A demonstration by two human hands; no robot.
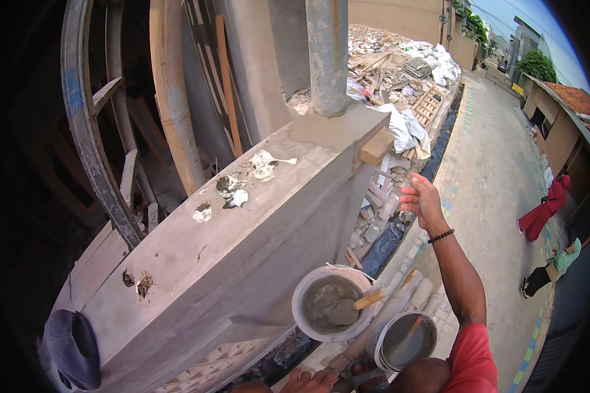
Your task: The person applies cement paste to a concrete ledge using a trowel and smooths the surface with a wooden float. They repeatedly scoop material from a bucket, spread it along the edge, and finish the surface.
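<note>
I can see a grey road (pixel 491 150) in bright daylight, a tan wall (pixel 403 13), an orange roof (pixel 560 99), a green bush (pixel 536 65) and blue sky (pixel 511 13).

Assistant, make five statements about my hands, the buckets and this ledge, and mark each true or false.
1. A dark beaded bracelet circles the right wrist. True.
2. The right hand grips the wooden handle. False: the handle sticks out of the mortar bucket, apart from the hand.
3. A gray patch lies at the foot of the round post. True.
4. The dark ribbed cap sits against that post. False: it is at the ledge's other end.
5. A second bucket stands beside the mortar bucket. True.
</note>
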